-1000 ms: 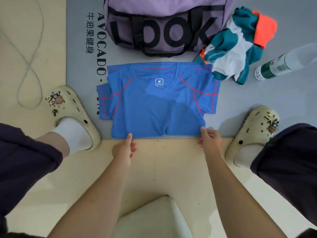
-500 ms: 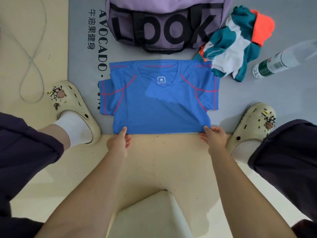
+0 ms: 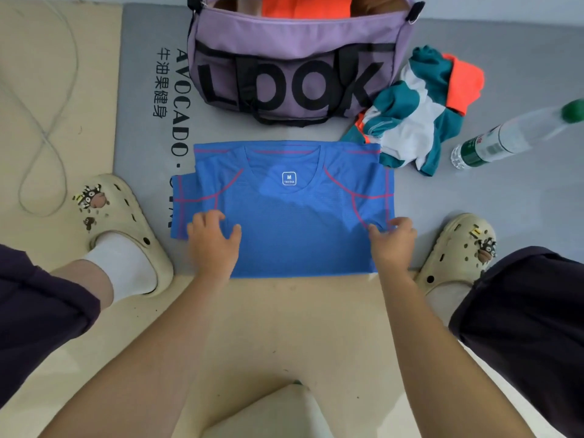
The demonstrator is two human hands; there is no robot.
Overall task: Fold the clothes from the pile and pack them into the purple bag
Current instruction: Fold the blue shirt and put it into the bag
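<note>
**Blue shirt spread flat at the mat's near edge, a hand at each side**

Shirt first: the blue T-shirt (image 3: 294, 222) lies face up on the grey mat (image 3: 142, 90), its hem running along the mat's near edge where the cream floor (image 3: 284, 327) begins. From the left, a thin grey cable (image 3: 47, 134) loops over the bare floor, well apart from everything else. Next comes a cream clog (image 3: 126, 222) over a white sock, just beside the shirt's left sleeve, which juts out flat past the body of the shirt. The left hand (image 3: 213, 245) rests palm down on that side, fingers spread and released, gripping nothing. The fabric is a fine ribbed knit with magenta seam lines curving from collar to armpits and a small white size label inside the neck.

Beyond the collar stands the purple bag (image 3: 297, 67), soft-sided with black lettering and black straps, its top open and orange cloth visible inside; a narrow strip of bare mat separates bag and shirt. The right hand (image 3: 392, 245) sits at the shirt's right edge below the sleeve, fingers curled onto the fabric; whether it pinches the cloth cannot be told. Farther right, a crumpled teal, white and orange garment (image 3: 417, 115) touches the shirt's far right corner and the bag. A clear plastic bottle (image 3: 505, 137) with a green cap lies on its side on open mat, and the second clog (image 3: 458, 251) sits just beside the right hand.
</note>
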